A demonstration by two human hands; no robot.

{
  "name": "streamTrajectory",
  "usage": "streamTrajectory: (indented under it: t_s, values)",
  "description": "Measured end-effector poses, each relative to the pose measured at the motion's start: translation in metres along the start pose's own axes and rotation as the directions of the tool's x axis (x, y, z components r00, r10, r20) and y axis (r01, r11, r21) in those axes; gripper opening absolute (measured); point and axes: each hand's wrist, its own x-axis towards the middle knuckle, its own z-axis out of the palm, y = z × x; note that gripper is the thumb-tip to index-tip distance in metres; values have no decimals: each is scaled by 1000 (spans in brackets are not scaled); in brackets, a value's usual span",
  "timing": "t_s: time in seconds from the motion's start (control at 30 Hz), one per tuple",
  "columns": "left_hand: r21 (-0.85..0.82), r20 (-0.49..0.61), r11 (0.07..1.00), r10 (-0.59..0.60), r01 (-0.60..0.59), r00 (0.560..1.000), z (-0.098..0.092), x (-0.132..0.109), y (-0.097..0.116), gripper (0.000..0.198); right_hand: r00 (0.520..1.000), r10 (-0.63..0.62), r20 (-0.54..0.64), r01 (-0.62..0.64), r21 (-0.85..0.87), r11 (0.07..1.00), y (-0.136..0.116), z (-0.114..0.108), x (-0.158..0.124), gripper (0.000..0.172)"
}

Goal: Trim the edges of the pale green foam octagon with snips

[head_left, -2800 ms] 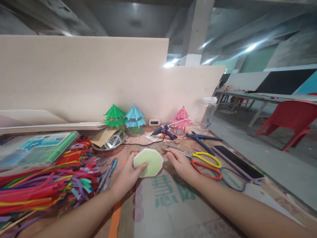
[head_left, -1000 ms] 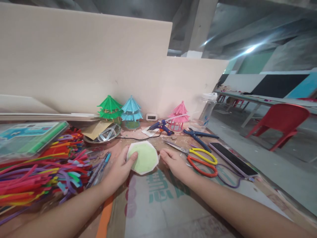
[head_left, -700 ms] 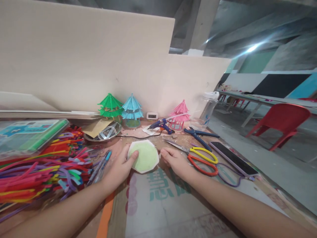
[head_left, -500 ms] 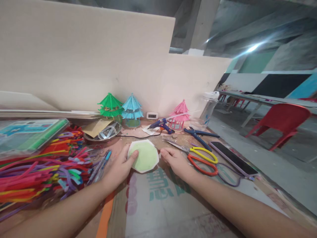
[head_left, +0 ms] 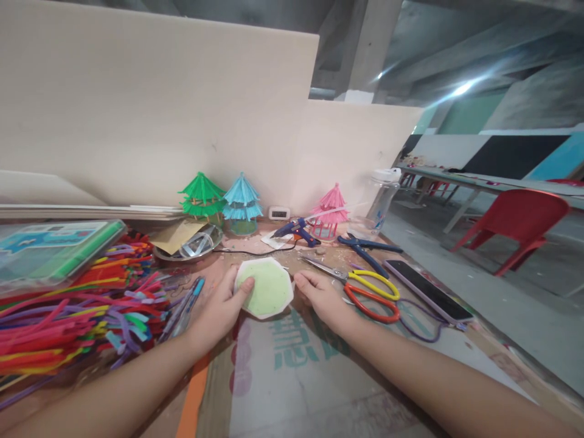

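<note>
Your left hand (head_left: 223, 304) gripped the green piece (head_left: 269, 289), face bare, over the table (head_left: 216, 267). Right hand (head_left: 322, 298) curled just beside; couldn't tell if it held anything. Far side: 3 roofed models (head_left: 242, 196), apparently done.

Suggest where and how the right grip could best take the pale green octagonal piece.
Probably by its white border on the right, coming from the right and pinching top and underside: the pale green octagonal piece looks flat, the left grip covers its left edge, and the right grip sits close beside its right edge.
</note>
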Motion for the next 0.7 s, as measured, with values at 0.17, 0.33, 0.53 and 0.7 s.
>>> streamTrajectory:
  t_s: [0.17,0.33,0.53,0.7]
  values:
    - [-52,-13,999,-9,9,1000,0,1,-4,37,1000,6,8,-7,44,999,1,0,1,40]
    - [-60,10,998,-27,27,1000,2,0,1,38,1000,-16,26,16,17,1000,-6,0,0,40]
    - [-47,37,999,-20,22,999,2,-1,5,36,999,-29,21,30,-23,999,-9,-2,-1,34]
    - [-49,34,998,-37,38,999,2,-2,6,38,1000,-14,-2,14,-57,998,-10,-2,-1,33]
